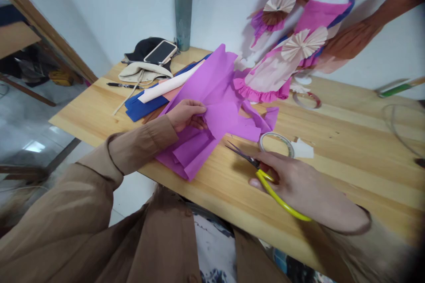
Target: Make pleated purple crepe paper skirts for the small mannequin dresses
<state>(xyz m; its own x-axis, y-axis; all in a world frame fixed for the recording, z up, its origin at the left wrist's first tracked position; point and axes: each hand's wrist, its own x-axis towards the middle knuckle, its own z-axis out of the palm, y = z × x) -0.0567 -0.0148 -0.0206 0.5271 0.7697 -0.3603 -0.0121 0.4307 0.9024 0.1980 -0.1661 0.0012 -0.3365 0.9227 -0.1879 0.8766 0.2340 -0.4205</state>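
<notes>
A large sheet of purple crepe paper [212, 77] lies creased across the table's front and middle. My left hand [187, 115] pinches a fold of it between thumb and fingers. To the right, my right hand [292, 181] grips a pair of scissors [270, 185] with yellow handles. Their dark blades point left toward the paper, slightly parted and apart from it. Loose purple strips [262, 119] lie at the sheet's right side. Just beyond my right hand is a roll of clear tape [277, 141], next to a white paper scrap [303, 148].
Rolled blue paper [146, 104] and white paper [172, 82] lie on the left. Behind them are a pen [122, 85], a phone [161, 52] on a cloth bag, and an upright thermos [183, 9]. Pink paper costumes [272, 70] with rosettes lean against the wall at the back right.
</notes>
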